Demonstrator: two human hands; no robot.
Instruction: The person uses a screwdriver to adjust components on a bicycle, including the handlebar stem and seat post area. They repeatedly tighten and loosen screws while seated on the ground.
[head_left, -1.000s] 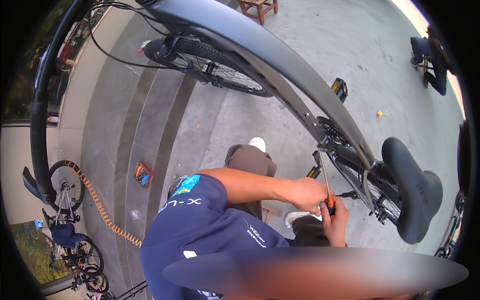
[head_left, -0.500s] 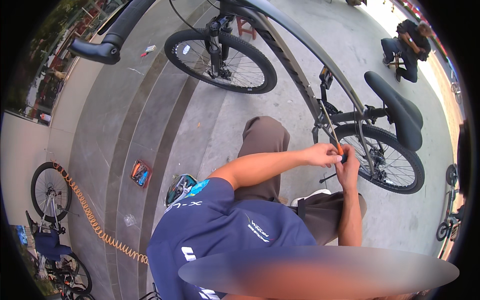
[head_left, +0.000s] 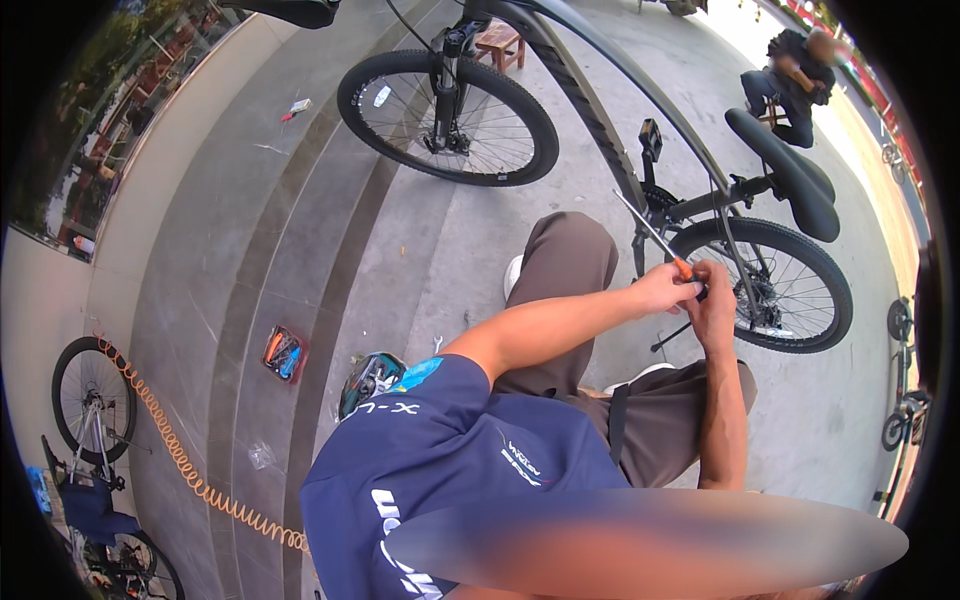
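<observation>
A screwdriver (head_left: 684, 269) with an orange and dark handle is held between my two hands, its long thin shaft slanting up and left. My left hand (head_left: 662, 289) pinches the handle near the shaft. The fingers of my right hand (head_left: 714, 312) are closed round the dark end, hiding part of it. Beyond them stands a dark grey mountain bike (head_left: 585, 95). The shaft's tip appears close to its crank area (head_left: 657, 200); whether it touches anything I cannot tell. The bike's rear wheel (head_left: 785, 335) is just right of my right hand.
At left, an orange coiled hose (head_left: 180, 455) runs along the grey steps. A red tool box (head_left: 287, 354) and a second tool container (head_left: 365, 380) sit nearby, with a wrench (head_left: 437, 343) on the ground. A wooden stool (head_left: 502, 42) stands behind the front wheel; a person (head_left: 795, 80) sits at far right.
Both hands have moved slightly right and up with the screwdriver. Its shaft now leans further left. My knee has shifted right, and the whole view has turned a little.
</observation>
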